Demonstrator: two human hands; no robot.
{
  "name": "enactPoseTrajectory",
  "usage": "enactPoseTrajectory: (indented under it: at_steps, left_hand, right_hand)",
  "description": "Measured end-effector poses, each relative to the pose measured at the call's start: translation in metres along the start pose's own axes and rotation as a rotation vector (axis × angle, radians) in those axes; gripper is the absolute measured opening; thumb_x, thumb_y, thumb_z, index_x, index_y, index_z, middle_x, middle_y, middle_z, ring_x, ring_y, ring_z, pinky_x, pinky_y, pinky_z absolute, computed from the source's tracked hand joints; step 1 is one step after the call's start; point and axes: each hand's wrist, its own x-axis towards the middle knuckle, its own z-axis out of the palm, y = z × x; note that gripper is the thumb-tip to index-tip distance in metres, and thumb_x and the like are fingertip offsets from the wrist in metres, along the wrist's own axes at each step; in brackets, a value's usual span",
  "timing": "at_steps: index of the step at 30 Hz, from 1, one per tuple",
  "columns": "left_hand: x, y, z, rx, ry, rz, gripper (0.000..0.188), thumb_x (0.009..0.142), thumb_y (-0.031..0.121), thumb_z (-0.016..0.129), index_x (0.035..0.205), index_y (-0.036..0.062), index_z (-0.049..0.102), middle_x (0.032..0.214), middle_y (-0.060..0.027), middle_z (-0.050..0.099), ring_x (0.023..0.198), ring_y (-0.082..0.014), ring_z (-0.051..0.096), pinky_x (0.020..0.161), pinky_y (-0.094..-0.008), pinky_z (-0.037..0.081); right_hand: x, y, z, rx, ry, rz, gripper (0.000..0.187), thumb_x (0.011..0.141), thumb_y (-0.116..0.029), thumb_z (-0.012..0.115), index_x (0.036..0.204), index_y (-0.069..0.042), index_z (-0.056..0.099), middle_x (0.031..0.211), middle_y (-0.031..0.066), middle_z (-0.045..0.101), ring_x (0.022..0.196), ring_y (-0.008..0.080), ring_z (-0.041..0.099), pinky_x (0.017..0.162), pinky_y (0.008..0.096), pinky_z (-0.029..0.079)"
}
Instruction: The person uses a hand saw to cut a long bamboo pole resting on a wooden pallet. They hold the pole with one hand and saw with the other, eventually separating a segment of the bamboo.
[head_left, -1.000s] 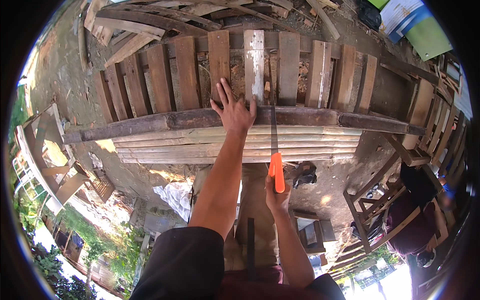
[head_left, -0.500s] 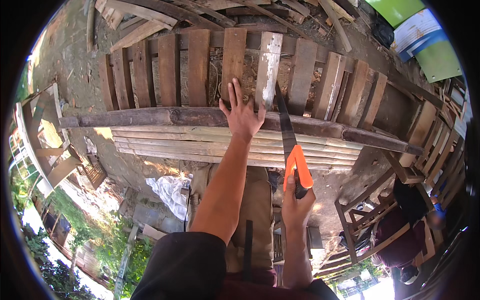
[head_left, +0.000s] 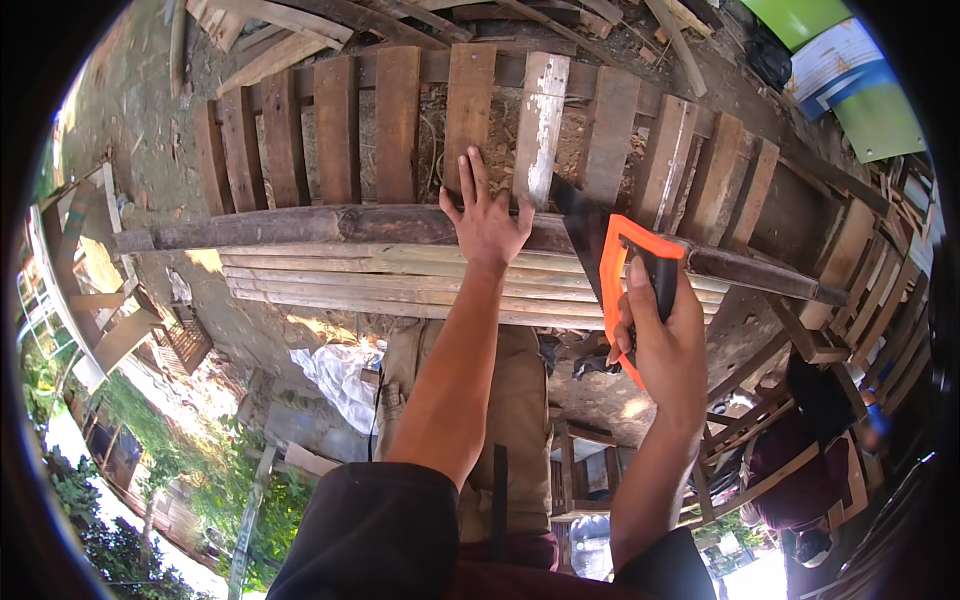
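My right hand [head_left: 667,335] is wrapped round the orange and black handle of a hand saw [head_left: 640,270]. The saw's dark blade [head_left: 585,225] slants up and left from the handle, over the long dark pole [head_left: 400,227], beside the white-flaked slat [head_left: 543,125]. Whether its teeth touch wood I cannot tell. My left hand [head_left: 490,218] lies on the pole with fingers spread, its fingertips reaching onto the lower end of a brown slat [head_left: 470,110]. Several upright wooden slats stand in a row behind the pole.
A bundle of split bamboo [head_left: 380,275] lies on the near side of the pole. Loose boards [head_left: 290,60] are piled at the far side. Crumpled white plastic sheeting [head_left: 345,385] is left of my legs. At the right, a person in dark red clothing [head_left: 795,480] is beside wooden frames.
My right hand has moved up and to the right with the saw, and the handle is now tilted and seen more from its side. My left hand stays nearly in place.
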Motion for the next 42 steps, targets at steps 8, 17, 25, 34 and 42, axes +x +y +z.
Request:
enactPoseTrajectory:
  at_steps: [8,17,25,34,42]
  left_hand:
    - [0.000,-0.002,0.007,0.004,0.114,0.038,0.046,0.092,0.044,0.051,0.093,0.0077,0.079,0.170,-0.0146,0.014,0.157,-0.0306,0.015,0.115,-0.0703,0.017]
    - [0.000,-0.002,0.008,0.023,0.138,0.054,0.041,0.090,0.041,0.054,0.094,0.0078,0.079,0.170,-0.0165,0.014,0.156,-0.0324,0.015,0.115,-0.0711,0.017]
    - [-0.001,-0.007,0.016,0.068,0.226,0.096,0.037,0.091,0.039,0.057,0.091,0.0092,0.078,0.170,-0.0157,0.014,0.157,-0.0315,0.016,0.114,-0.0701,0.018]
    - [-0.001,-0.007,0.022,0.067,0.270,0.110,0.037,0.091,0.039,0.056,0.089,0.0093,0.078,0.169,-0.0160,0.019,0.155,-0.0316,0.022,0.114,-0.0695,0.019]
    - [-0.006,-0.008,0.021,0.041,0.287,0.110,0.037,0.090,0.042,0.057,0.090,0.0109,0.076,0.166,-0.0158,0.028,0.150,-0.0324,0.033,0.113,-0.0691,0.021]
  right_hand:
    - [0.015,-0.014,0.002,-0.031,0.016,0.012,0.040,0.103,-0.041,0.061,0.090,-0.005,0.054,0.067,-0.0011,0.048,0.048,0.0054,0.045,0.042,0.0255,0.039]
    - [-0.036,0.124,0.042,0.024,0.206,-0.264,0.024,0.097,-0.021,0.069,0.098,0.001,0.060,0.065,0.0050,0.059,0.058,0.0114,0.053,0.058,0.0301,0.045]
    - [-0.011,0.304,0.089,-0.131,0.212,-0.493,0.019,0.095,-0.017,0.067,0.095,0.001,0.062,0.068,0.0119,0.063,0.057,0.0242,0.063,0.057,0.0347,0.052]
    - [-0.046,0.220,0.048,-0.051,0.123,-0.360,0.025,0.094,-0.020,0.070,0.106,-0.001,0.060,0.078,0.0078,0.064,0.068,0.0170,0.064,0.064,0.0321,0.051]
    - [-0.002,0.040,-0.007,0.547,-0.294,-0.262,0.037,0.100,-0.020,0.062,0.125,0.005,0.052,0.092,0.0063,0.060,0.068,0.0118,0.060,0.058,0.0287,0.052]
